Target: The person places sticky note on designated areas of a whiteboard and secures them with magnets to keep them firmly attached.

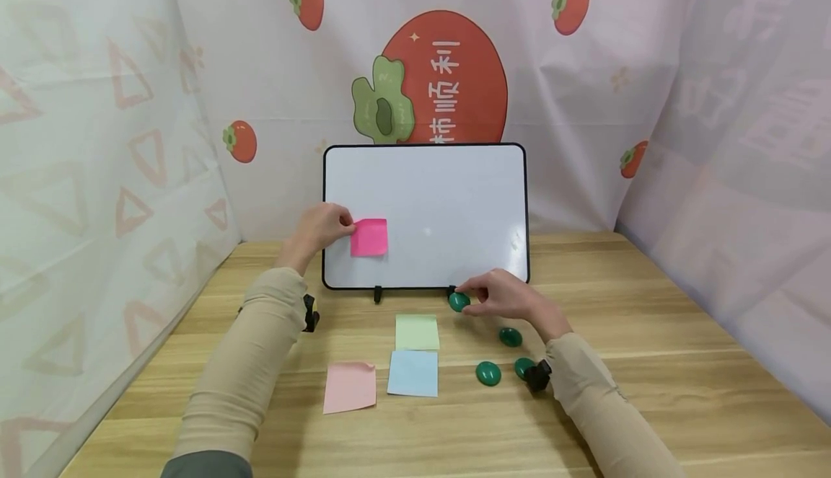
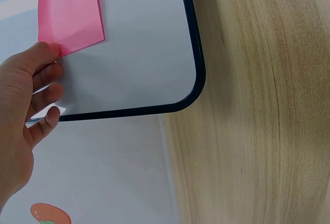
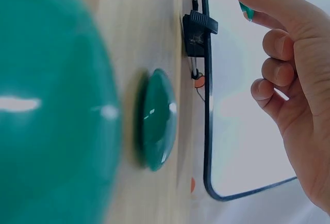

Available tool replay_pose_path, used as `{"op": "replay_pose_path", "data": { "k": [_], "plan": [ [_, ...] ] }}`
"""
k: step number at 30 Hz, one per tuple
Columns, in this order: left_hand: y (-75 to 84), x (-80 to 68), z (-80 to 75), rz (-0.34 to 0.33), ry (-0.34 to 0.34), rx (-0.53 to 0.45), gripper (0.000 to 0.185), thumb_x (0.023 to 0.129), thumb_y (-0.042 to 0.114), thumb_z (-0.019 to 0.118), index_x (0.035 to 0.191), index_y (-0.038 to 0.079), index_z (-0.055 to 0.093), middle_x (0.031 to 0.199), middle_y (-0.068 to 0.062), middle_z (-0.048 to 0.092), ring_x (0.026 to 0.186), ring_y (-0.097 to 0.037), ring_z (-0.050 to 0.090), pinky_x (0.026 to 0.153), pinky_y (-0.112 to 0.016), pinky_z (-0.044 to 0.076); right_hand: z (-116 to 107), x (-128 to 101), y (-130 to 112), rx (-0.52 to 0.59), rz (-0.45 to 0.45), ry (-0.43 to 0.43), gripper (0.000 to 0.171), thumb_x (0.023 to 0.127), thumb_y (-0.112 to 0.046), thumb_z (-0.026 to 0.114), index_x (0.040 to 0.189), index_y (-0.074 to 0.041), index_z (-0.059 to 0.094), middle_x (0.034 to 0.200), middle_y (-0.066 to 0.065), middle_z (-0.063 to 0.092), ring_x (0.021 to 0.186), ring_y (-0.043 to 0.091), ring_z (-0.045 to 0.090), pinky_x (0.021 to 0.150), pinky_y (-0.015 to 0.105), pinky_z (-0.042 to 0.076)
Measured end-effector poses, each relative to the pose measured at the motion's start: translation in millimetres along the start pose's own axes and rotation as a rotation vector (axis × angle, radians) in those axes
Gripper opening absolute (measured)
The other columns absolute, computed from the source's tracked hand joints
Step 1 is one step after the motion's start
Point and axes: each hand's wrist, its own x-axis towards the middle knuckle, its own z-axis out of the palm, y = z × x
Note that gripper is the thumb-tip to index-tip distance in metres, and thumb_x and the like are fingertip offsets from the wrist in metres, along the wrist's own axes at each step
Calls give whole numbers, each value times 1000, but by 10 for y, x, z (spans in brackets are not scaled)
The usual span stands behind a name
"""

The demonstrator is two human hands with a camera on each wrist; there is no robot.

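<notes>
A white magnetic board point(image 1: 448, 204) stands upright on the wooden table. My left hand point(image 1: 345, 228) holds the left edge of a bright pink sticky note point(image 1: 369, 237) against the board's lower left part. In the left wrist view the fingertips point(image 2: 50, 51) pinch the pink sticky note point(image 2: 69, 15) at its corner on the board point(image 2: 144, 54). My right hand point(image 1: 472, 299) pinches a round green magnet point(image 1: 458, 302) just off the table, at the board's bottom edge. The right wrist view shows that hand point(image 3: 258, 0) with the green magnet point(image 3: 247, 11) peeking out beside the fingertips.
Three more green magnets point(image 1: 510, 336) point(image 1: 488, 373) point(image 1: 522, 367) lie on the table under my right forearm. Light green point(image 1: 417, 332), blue point(image 1: 413, 373) and pale pink point(image 1: 350, 386) sticky notes lie in front of the board. Printed cloth walls surround the table point(image 1: 682, 363).
</notes>
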Motion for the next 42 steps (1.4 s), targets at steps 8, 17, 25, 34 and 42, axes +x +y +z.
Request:
{"op": "replay_pose_path", "data": {
  "k": [8, 17, 25, 34, 42],
  "plan": [
    [-20, -9, 7, -21, -2, -23, 19, 92, 22, 69, 94, 4, 75, 94, -10, 74, 85, -23, 64, 78, -39, 51, -59, 177, -103, -38, -69, 61, 33, 86, -23, 78, 117, -11, 73, 62, -10, 48, 57, 2, 39, 56, 19, 34],
    [-20, -18, 21, -26, 7, -49, 18, 91, 22, 69, 93, 5, 75, 93, -9, 74, 84, -23, 64, 77, -38, 51, -41, 384, -142, -146, -107, 158, 34, 87, -26, 77, 118, -13, 73, 62, -10, 47, 58, 3, 40, 56, 19, 35],
    [-27, -17, 35, -30, 5, -63, 18, 91, 21, 69, 95, 4, 75, 95, -11, 74, 85, -24, 64, 79, -39, 51, -41, 557, -204, -200, -117, 205, 38, 88, -29, 77, 122, -14, 71, 66, -10, 50, 61, 5, 43, 58, 20, 39],
    [-38, -1, 46, -36, -8, -55, 18, 91, 22, 69, 94, 5, 75, 94, -9, 73, 84, -23, 63, 77, -37, 51, -20, 823, -290, -274, -232, 283, 37, 85, -23, 80, 119, -10, 72, 68, -6, 56, 61, 5, 42, 58, 19, 38],
    [-18, -3, 28, -34, -11, -59, 17, 91, 20, 68, 94, 4, 74, 94, -10, 73, 83, -23, 64, 77, -37, 51, -30, 1091, -343, -348, -275, 333, 39, 85, -27, 79, 120, -12, 71, 67, -5, 55, 60, 6, 42, 58, 20, 38]
  ]
}}
